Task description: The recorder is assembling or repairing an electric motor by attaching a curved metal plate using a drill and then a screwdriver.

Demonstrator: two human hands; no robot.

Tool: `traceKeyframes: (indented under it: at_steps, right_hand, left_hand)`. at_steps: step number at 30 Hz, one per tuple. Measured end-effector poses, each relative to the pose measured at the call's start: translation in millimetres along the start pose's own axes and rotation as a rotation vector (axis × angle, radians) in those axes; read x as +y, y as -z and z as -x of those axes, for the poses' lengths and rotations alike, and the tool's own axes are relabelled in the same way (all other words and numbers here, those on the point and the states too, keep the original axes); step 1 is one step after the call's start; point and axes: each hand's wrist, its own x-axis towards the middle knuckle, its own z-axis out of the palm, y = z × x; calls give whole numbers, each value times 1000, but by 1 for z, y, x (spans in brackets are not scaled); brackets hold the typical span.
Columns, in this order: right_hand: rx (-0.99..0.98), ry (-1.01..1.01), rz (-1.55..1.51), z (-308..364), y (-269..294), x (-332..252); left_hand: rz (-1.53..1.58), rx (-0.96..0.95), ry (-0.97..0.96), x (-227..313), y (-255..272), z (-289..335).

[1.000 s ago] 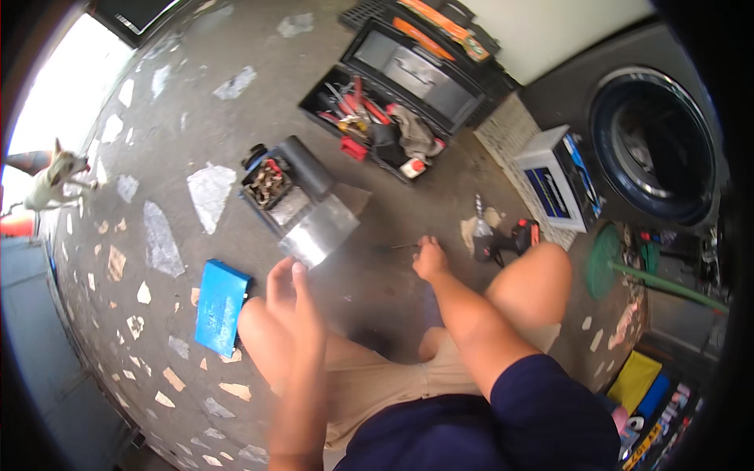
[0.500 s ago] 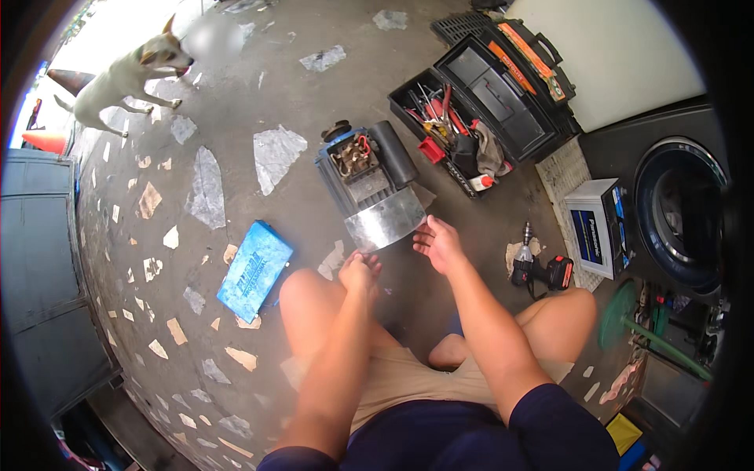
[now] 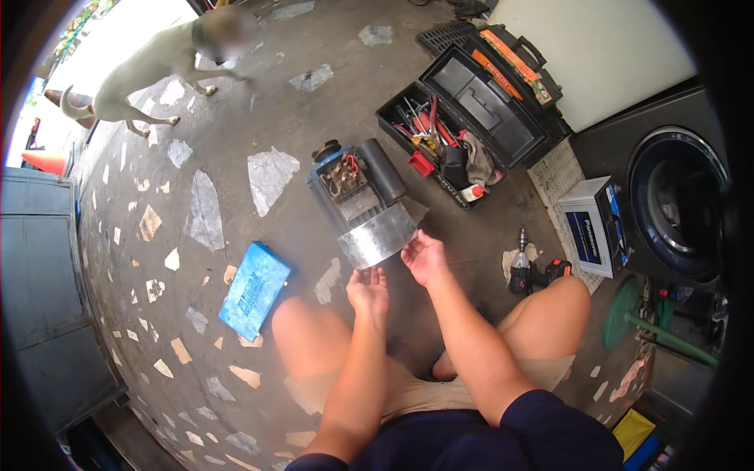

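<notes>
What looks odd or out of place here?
The electric motor has tangled wires exposed on top, as though a cover were off. Tools lie jumbled in the open black toolbox, and a pale dog stands at upper left, perhaps an unexpected visitor.

- Strong daylight at the upper left bleaches the open doorway (image 3: pixel 118 35) to flat white.
- The rough grey concrete floor (image 3: pixel 338 114) is moderately lit.
- A bright highlight crosses the curved, shiny silver metal sheet (image 3: pixel 378 238).
- The flat, rectangular blue case (image 3: pixel 255 290) shows a pale sheen.
- The white, short-haired dog's (image 3: pixel 153 74) head is blurred.
- Fisheye distortion bends the grey metal cabinet (image 3: pixel 39 259); black vignetting fills the corners.
</notes>
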Motion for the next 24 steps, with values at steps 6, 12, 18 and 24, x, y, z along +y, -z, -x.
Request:
traceKeyframes:
  at_steps: [6,12,18,24]
  right_hand:
    - [-19,10,37,-4,2,-1]
    - [277,188,583,27,-7,-39]
    - [174,437,715,62,-66,-82]
    - [-83,608,925,97,-83,-150]
  left_hand:
    - [82,-35,35,-4,-5,-1]
    - [-281,99,29,-31,-22,54]
    - [-538,-121,199,-73,-13,79]
    - [-677,-32,33,-100,-27,71]
